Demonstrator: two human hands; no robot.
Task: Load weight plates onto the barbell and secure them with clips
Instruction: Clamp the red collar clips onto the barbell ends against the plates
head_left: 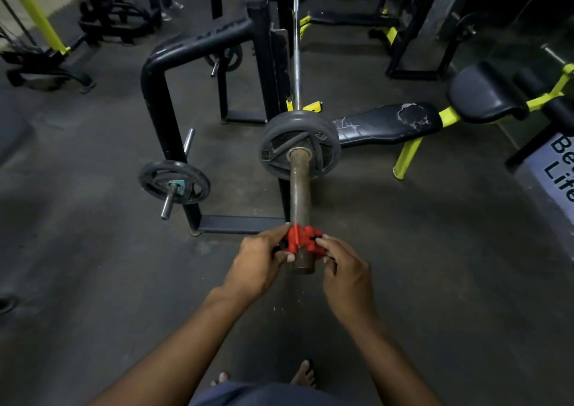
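Observation:
A barbell (299, 194) rests on a rack and its rusty sleeve points toward me. A grey weight plate (326, 145) sits on the sleeve, pushed up to the collar. A red clip (300, 238) is around the near end of the sleeve, well apart from the plate. My left hand (259, 263) grips the clip's left side. My right hand (344, 269) pinches its right side with the fingertips. The sleeve's end face shows between my two hands.
A smaller plate (174, 182) hangs on a storage peg of the black rack (164, 110) at the left. A black bench (388, 123) with yellow legs lies at the right. Other machines stand at the back. My bare feet (306, 373) are on the dark floor.

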